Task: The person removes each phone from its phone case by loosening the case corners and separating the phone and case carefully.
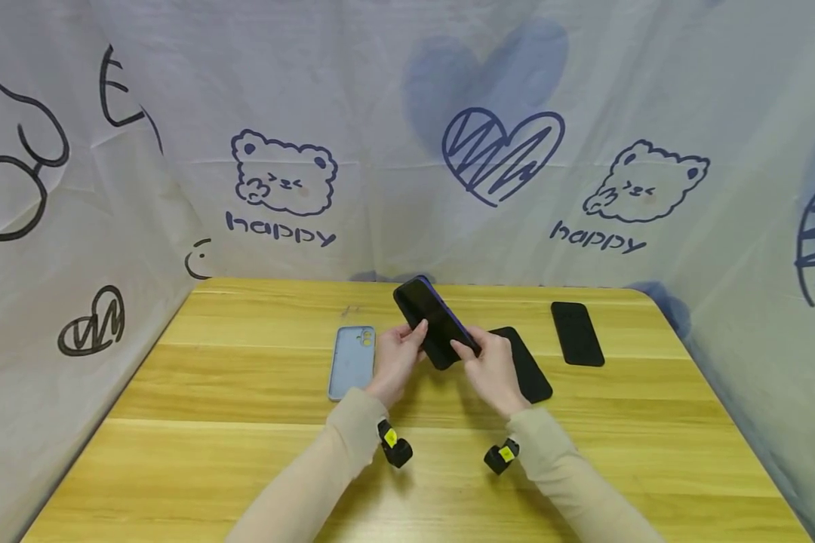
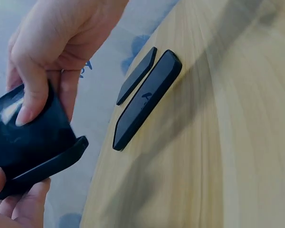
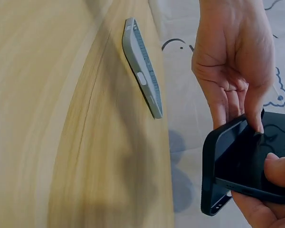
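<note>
Both hands hold a glossy black phone (image 1: 417, 302) and a dark case (image 3: 208, 166) above the table, tilted. The phone's near end stands partly out of the case rim in the right wrist view. My left hand (image 1: 395, 363) grips the left side, thumb on the dark face. My right hand (image 1: 492, 369) pinches the lower right corner, its thumb on the phone (image 2: 28, 137) in the left wrist view. Fingers of both hands are hidden behind. A black phone-shaped item (image 1: 530, 369) lies beside the right hand, a light blue case (image 1: 352, 366) beside the left.
Another black phone-shaped item (image 1: 577, 334) lies at the back right of the wooden table (image 1: 210, 460). A white curtain (image 1: 380, 90) with drawings hangs behind the table and along both sides.
</note>
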